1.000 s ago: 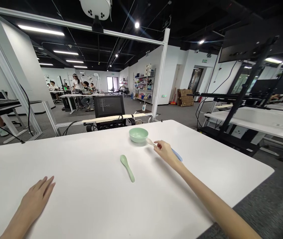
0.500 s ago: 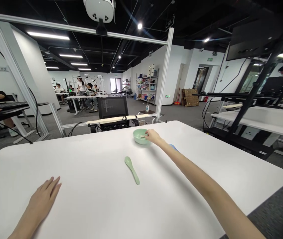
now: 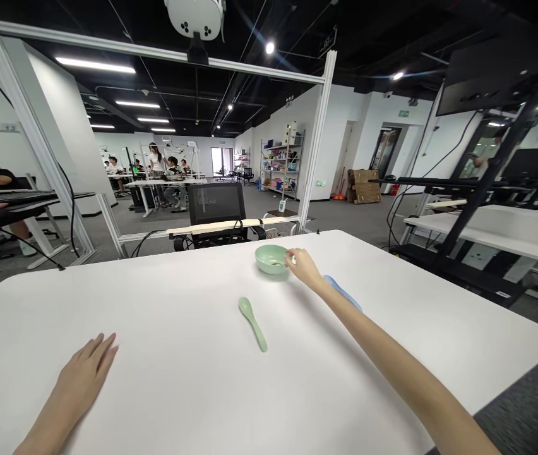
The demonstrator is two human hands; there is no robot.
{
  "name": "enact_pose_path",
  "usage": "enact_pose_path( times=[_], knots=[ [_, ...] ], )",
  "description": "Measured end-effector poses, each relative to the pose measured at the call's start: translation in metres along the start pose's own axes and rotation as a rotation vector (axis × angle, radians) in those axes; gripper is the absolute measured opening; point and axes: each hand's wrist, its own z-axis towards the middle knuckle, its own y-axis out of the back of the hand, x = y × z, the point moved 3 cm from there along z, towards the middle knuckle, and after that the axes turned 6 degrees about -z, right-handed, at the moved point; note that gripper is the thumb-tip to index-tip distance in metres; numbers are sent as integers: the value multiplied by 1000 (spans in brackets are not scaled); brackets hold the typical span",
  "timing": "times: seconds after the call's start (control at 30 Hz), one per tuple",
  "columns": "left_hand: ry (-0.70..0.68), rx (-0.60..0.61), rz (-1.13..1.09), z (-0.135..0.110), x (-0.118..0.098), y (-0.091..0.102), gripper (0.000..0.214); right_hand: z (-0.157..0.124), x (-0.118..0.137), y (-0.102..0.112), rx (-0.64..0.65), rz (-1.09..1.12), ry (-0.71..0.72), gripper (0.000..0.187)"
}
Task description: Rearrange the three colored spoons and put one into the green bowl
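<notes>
My right hand [image 3: 303, 265] is at the right rim of a green bowl [image 3: 269, 270], its thumb and fingertips slightly apart. Inside the bowl lies a small pale, spoon-like thing [image 3: 277, 263]; its right end is close to my fingertips, and I see no clear grip on it. A light green spoon [image 3: 252, 323] rests on the table nearer to me, its handle pointing my way. Partly behind my right forearm is a blue spoon-shaped utensil [image 3: 343, 292]. My left hand [image 3: 83, 370] lies flat on the table at the left, fingers stretched out, holding nothing.
The white table [image 3: 165, 316] has rounded corners. Beyond its far edge stand a black mesh chair [image 3: 216, 203] and a metal frame [image 3: 317, 136]. Shelves [image 3: 281, 161] and several people at desks are farther back. A black stand [image 3: 475, 180] rises at the right.
My right hand has drawn back slightly to the right from inside the bowl to its rim. More of the blue utensil shows. My left hand has stayed in place.
</notes>
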Motion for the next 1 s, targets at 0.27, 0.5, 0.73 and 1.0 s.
enact_pose_path(
  times=[0.27, 0.5, 0.73, 1.0],
  knots=[
    [25, -31, -5, 0, -1, -1, 79, -94, -70, -37, 26, 119, 155, 45],
    [10, 13, -22, -2, -7, 5, 79, -104, -82, -42, 68, 123, 153, 44],
    [22, -28, -52, -2, -10, 8, 80, -105, -83, -44, 103, 136, 125, 43],
    [44, -6, -39, -2, -10, 9, 81, -63, -66, -18, -30, 147, 130, 39]
  ],
)
